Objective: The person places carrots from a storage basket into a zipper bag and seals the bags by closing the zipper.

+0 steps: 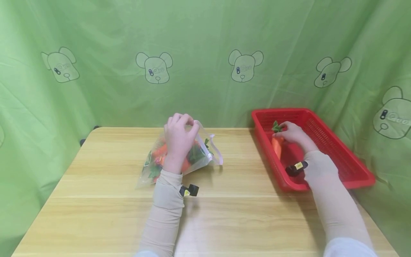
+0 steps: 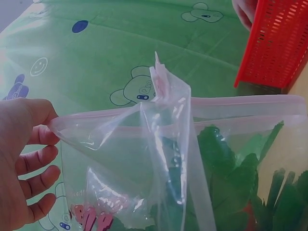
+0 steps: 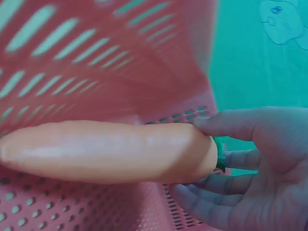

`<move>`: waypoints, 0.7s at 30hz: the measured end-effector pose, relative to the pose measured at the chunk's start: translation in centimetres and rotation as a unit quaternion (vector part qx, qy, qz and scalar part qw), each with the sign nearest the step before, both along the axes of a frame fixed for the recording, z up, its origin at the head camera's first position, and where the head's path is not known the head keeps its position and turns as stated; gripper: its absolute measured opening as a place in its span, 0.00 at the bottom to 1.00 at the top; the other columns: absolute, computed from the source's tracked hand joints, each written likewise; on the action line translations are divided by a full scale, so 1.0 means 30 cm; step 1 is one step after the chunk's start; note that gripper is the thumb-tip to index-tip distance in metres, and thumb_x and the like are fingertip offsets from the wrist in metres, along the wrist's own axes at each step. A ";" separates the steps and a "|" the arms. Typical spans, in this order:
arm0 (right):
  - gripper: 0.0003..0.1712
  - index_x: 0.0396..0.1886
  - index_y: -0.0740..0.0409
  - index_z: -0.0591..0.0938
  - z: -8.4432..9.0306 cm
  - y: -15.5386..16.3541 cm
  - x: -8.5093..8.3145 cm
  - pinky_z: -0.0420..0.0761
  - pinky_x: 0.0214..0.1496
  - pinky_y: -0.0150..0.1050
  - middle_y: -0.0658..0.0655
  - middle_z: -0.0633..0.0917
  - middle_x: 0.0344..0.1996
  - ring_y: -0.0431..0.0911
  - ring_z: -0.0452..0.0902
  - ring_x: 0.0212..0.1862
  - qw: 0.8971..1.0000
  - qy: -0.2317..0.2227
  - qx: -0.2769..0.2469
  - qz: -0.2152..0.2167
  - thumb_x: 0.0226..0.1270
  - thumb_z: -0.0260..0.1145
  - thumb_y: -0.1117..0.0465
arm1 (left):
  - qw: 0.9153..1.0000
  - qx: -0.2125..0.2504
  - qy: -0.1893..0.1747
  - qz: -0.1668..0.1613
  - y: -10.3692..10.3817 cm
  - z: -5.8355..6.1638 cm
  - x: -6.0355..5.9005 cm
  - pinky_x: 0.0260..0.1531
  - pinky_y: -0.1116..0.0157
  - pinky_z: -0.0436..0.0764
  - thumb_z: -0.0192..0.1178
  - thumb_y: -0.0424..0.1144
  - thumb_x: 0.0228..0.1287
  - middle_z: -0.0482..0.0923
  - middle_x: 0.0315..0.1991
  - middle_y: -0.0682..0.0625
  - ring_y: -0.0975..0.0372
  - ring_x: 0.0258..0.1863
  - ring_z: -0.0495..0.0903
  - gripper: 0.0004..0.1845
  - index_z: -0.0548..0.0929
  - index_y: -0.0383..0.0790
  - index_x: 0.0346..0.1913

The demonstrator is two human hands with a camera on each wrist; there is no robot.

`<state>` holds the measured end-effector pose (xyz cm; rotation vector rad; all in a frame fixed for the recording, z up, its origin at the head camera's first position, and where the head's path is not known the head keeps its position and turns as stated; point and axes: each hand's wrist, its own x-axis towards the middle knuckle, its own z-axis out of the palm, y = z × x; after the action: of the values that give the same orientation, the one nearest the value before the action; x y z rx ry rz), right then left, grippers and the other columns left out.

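At the left of the table, my left hand (image 1: 179, 137) pinches the top edge of a clear zip bag (image 1: 200, 135) between thumb and forefinger. Its other fingers are loosely bent beside the plastic in the left wrist view. Inside the bag lie orange and green items, with green leaves (image 2: 221, 159) showing through. My right hand (image 1: 295, 135) reaches into a red plastic basket (image 1: 268, 153) and grips a carrot (image 3: 106, 151) near its leafy top. Thumb and fingers sit on opposite sides of the carrot's thick end, and its tip points toward me.
The basket has slotted walls and stands at the table's right side. A wooden table (image 1: 224, 214) carries both basket and bag. Behind and at both sides hangs a green curtain (image 1: 202, 96) with printed bear heads.
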<state>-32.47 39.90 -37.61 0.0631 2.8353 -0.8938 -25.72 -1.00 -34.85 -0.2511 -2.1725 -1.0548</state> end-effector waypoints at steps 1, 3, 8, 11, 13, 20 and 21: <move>0.40 0.65 0.75 0.60 0.006 0.003 0.001 0.85 0.40 0.43 0.72 0.75 0.48 0.41 0.81 0.30 1.000 0.003 -0.010 -0.007 0.64 0.65 0.54 | 1.000 -0.001 -0.001 0.000 0.000 0.001 0.000 0.39 0.55 0.70 0.61 0.42 0.56 0.79 0.35 0.46 0.52 0.37 0.75 0.08 0.81 0.41 0.28; 0.41 0.66 0.75 0.59 0.020 0.010 0.004 0.86 0.38 0.43 0.73 0.74 0.50 0.41 0.82 0.28 0.999 0.011 -0.027 -0.016 0.65 0.65 0.54 | 1.000 -0.002 -0.002 0.000 -0.001 0.001 0.000 0.39 0.55 0.70 0.61 0.42 0.56 0.79 0.34 0.46 0.52 0.37 0.75 0.08 0.81 0.41 0.28; 0.41 0.68 0.74 0.58 0.055 0.021 0.014 0.84 0.35 0.35 0.73 0.71 0.56 0.40 0.80 0.31 0.998 0.039 -0.050 -0.029 0.66 0.64 0.53 | 1.000 -0.001 -0.007 -0.001 -0.001 0.002 0.001 0.39 0.55 0.70 0.61 0.43 0.57 0.79 0.35 0.47 0.52 0.37 0.74 0.08 0.81 0.41 0.28; 0.41 0.68 0.73 0.59 0.076 0.021 0.020 0.83 0.34 0.32 0.71 0.71 0.54 0.36 0.79 0.31 0.995 0.064 -0.066 -0.042 0.67 0.64 0.52 | 1.000 0.001 -0.007 -0.001 0.000 0.002 0.000 0.39 0.55 0.69 0.61 0.43 0.57 0.79 0.35 0.46 0.52 0.37 0.74 0.08 0.81 0.41 0.28; 0.41 0.68 0.72 0.60 0.088 0.019 0.026 0.83 0.32 0.30 0.70 0.72 0.52 0.34 0.78 0.30 0.992 0.082 -0.072 -0.057 0.66 0.64 0.51 | 1.000 0.001 -0.005 0.000 0.000 0.001 0.000 0.39 0.55 0.69 0.61 0.43 0.57 0.79 0.35 0.46 0.52 0.37 0.74 0.08 0.81 0.41 0.28; 0.44 0.69 0.69 0.60 0.119 0.018 0.054 0.79 0.30 0.26 0.62 0.72 0.48 0.33 0.78 0.27 0.981 0.130 -0.096 -0.111 0.65 0.63 0.46 | 1.000 0.000 -0.002 -0.001 0.002 0.001 0.000 0.38 0.56 0.69 0.61 0.43 0.57 0.79 0.34 0.46 0.52 0.37 0.74 0.08 0.81 0.41 0.28; 0.44 0.69 0.69 0.60 0.123 0.019 0.057 0.79 0.30 0.26 0.60 0.72 0.48 0.33 0.78 0.27 0.979 0.136 -0.100 -0.117 0.65 0.63 0.45 | 1.000 0.000 -0.003 -0.001 0.003 0.000 -0.001 0.38 0.56 0.69 0.61 0.43 0.57 0.79 0.35 0.46 0.52 0.37 0.74 0.08 0.81 0.41 0.28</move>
<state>-30.78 40.46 -33.92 0.2752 3.0114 -1.3277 -25.74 -0.91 -34.83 -0.2516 -2.1780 -1.0579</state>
